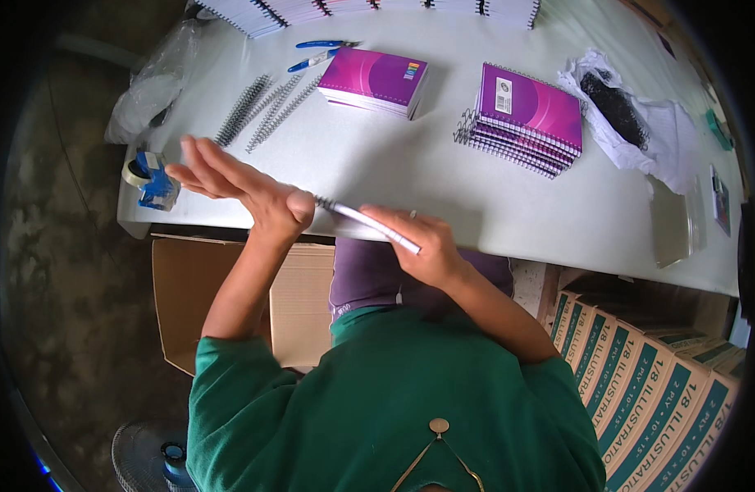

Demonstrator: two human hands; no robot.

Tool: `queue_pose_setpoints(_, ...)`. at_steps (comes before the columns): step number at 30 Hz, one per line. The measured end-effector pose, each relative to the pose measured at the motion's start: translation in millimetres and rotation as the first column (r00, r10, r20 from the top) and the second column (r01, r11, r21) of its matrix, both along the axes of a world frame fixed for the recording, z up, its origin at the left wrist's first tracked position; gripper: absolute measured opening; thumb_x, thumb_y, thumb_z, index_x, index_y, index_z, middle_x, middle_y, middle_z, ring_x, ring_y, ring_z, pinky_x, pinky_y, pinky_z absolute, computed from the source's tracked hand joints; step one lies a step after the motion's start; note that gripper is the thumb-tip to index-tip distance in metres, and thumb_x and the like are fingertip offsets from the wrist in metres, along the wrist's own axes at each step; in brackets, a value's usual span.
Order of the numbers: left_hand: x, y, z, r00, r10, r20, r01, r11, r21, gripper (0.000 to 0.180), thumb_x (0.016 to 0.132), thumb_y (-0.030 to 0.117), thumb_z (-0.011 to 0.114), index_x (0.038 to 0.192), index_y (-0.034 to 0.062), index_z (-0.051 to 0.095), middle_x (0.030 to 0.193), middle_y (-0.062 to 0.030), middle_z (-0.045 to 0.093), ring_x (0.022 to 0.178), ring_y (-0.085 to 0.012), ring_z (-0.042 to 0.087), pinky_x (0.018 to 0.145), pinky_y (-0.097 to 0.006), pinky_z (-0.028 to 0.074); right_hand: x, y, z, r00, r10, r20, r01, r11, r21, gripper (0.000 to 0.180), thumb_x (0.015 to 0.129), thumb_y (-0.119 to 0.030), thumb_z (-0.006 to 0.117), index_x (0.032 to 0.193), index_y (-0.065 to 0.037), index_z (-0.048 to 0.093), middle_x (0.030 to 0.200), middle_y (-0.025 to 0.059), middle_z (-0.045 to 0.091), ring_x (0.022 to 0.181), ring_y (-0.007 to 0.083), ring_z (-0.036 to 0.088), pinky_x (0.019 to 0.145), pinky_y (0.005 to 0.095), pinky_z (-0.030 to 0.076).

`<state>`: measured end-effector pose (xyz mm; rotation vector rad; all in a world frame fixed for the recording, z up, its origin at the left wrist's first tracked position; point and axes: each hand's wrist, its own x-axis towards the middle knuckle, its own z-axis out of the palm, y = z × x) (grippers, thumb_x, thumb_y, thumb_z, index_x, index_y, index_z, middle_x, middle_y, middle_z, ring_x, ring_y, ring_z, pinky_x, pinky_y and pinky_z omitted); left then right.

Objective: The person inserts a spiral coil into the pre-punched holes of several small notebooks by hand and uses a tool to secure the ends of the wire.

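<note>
My right hand (422, 242) grips a thin notebook (376, 225), seen almost edge-on over the table's near edge. A dark wire spiral (323, 202) shows at the notebook's left end. My left hand (250, 189) has its fingers stretched out, and the base of its palm is at that spiral; whether it presses on it I cannot tell. Farther off lie several loose spiral coils (266, 107) beside a stack of purple-covered pads (369, 75). To the right rises a pile of purple spiral notebooks (525, 115), some with coil ends sticking out on the left.
Two blue-handled tools (316, 57) lie behind the coils. A blue tape dispenser (156, 182) stands at the table's left edge, near a clear plastic bag (156, 86). Crumpled white wrapping with black coils (611, 107) sits right. Cardboard boxes (640, 385) are stacked below, right; an open carton (299, 303) is underneath.
</note>
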<state>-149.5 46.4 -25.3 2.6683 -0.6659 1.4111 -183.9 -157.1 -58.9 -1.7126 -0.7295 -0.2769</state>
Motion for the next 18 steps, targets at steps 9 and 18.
queue_pose_setpoints(9,13.3,1.1,-34.0,0.963,-0.205,0.173,0.239,0.949,-0.207,0.116,0.072,0.083,0.025,0.141,-0.0089,0.009,0.146,-0.0325,0.003,0.131,-0.056,-0.004,0.101,-0.066,-0.004,-2.4,6.3,4.7,0.999,0.052,0.012,-0.051,0.998,-0.023,0.038,0.076,0.01,0.057,0.112,-0.002,0.06,0.106,0.0158,0.064,0.09,0.0281,0.066,0.075,0.0319,0.054)
queue_pose_setpoints(18,-5.5,-13.8,8.1,0.991,-0.13,0.0,0.13,0.985,0.111,0.114,0.077,0.078,0.034,0.138,-0.0133,0.006,0.138,-0.0418,0.005,0.131,-0.0526,0.001,0.102,-0.064,0.003,-0.6,11.8,-7.8,0.991,0.118,-0.07,-0.115,0.992,0.048,0.075,0.077,0.005,0.057,0.142,-0.01,0.024,0.116,0.014,0.06,0.092,0.0327,0.062,0.077,0.0372,0.052)
